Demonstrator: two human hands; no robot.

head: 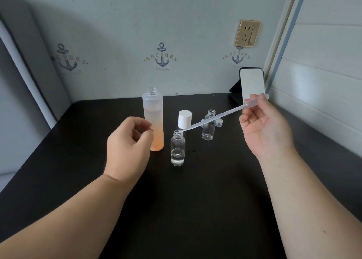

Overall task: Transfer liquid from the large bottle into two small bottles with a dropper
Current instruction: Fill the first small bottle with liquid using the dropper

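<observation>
A black surface (195, 200) meets anchor-print wallpaper (162, 57) with a gold socket (247, 33) at 1 o'clock. The right hand (264, 125) pinches the dropper (219, 116), its tip at the near small bottle (177, 148). The left hand (129, 143), loosely curled and empty, is beside the large bottle (153, 119). The second small bottle (209, 125) stands at 2 o'clock from the near one.

Frosted plastic large bottle (152, 119), clear glossy small bottle (177, 148), matt black table (195, 200)
</observation>
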